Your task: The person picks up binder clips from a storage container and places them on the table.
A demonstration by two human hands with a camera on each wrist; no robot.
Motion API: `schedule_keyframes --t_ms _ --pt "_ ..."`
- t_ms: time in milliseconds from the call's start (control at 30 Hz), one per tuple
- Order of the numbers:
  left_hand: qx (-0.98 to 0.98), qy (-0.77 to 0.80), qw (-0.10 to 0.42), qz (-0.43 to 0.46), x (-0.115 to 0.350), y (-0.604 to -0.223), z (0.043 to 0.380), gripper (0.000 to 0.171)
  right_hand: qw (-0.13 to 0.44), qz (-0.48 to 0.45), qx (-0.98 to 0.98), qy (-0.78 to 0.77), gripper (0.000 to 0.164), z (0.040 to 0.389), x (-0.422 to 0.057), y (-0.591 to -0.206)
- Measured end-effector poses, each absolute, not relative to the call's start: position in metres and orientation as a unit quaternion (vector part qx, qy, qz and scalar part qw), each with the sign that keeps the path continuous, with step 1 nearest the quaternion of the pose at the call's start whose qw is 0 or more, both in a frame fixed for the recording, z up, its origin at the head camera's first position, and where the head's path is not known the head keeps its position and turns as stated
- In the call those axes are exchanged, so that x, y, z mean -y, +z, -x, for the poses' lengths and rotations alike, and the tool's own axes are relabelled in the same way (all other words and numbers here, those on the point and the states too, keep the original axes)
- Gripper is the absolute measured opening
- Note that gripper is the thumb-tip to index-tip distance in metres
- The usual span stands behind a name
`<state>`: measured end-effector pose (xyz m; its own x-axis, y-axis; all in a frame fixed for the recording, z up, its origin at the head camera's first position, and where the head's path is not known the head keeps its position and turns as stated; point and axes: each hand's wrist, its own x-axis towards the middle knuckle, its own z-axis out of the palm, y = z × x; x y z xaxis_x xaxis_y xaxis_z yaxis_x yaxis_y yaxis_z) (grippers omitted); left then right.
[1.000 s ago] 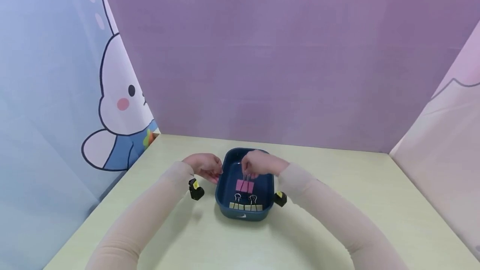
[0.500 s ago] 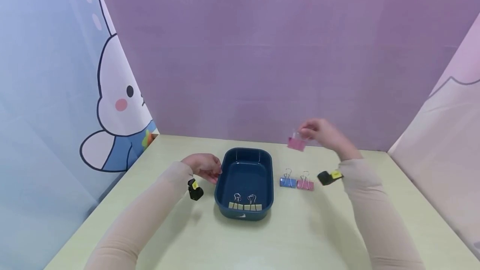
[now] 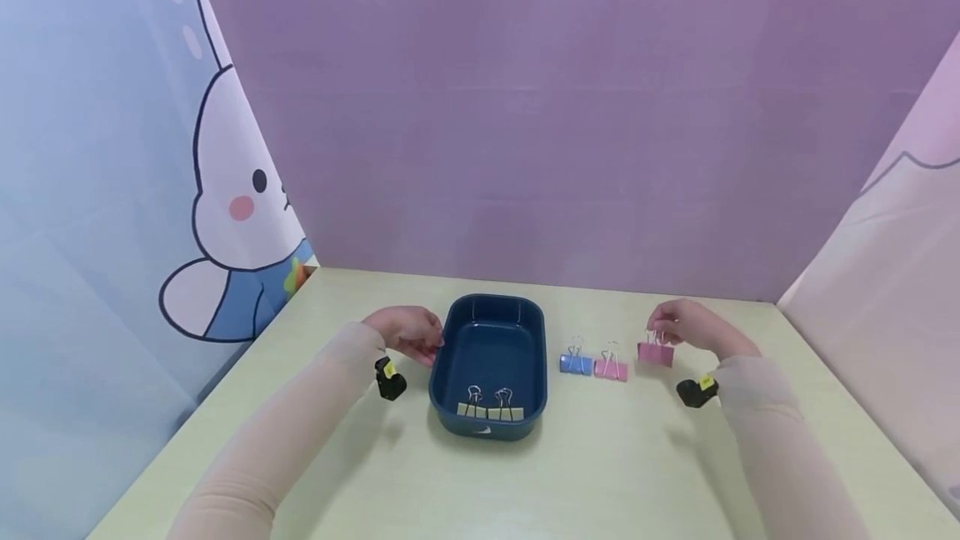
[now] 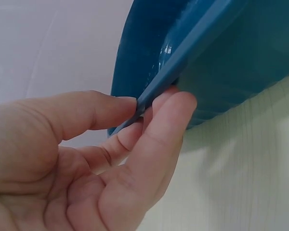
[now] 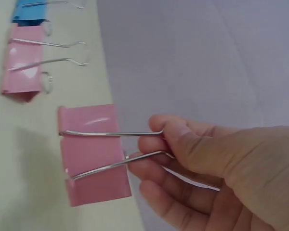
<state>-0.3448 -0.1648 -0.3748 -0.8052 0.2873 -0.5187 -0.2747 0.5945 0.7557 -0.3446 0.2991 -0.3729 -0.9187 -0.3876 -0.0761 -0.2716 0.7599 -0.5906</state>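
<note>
In the head view a dark blue tray (image 3: 489, 432) with a white swoosh stands mid-table. My left hand (image 3: 411, 333) pinches its left rim; the left wrist view shows the thumb inside and fingers (image 4: 166, 120) under the lip. My right hand (image 3: 686, 327) holds a pink binder clip (image 3: 656, 354) by its wire handles, close over the table at the right. The right wrist view shows this clip's pink body (image 5: 94, 154) hanging beyond thumb and fingertips. To its left a second pink binder clip (image 3: 611, 370) and a blue binder clip (image 3: 576, 364) stand side by side.
Two pale yellow binder clips (image 3: 506, 414) sit in the near end of the tray. A purple cloth (image 3: 525, 123) rises behind the table (image 3: 480, 490), with a rabbit-print curtain (image 3: 82, 232) on the left and a pale curtain (image 3: 900, 298) on the right.
My right hand has lifted the pink binder clip out of the tray, carried it right past the other two clips and lowered it towards the table. My left hand stays on the rim.
</note>
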Motion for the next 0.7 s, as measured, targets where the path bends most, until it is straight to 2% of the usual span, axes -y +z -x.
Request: schedule_keyframes --t_ms 233,700 --pt "-0.836 0.452 0.311 -0.002 0.166 -0.375 0.344 0.01 0.144 0.175 -0.922 -0.313 0.014 0.343 -0.293 -0.388" --pt "-0.832 0.457 0.313 -0.009 0.167 -0.378 0.347 0.007 0.159 0.164 -0.922 -0.313 0.014 0.346 -0.289 -0.4"
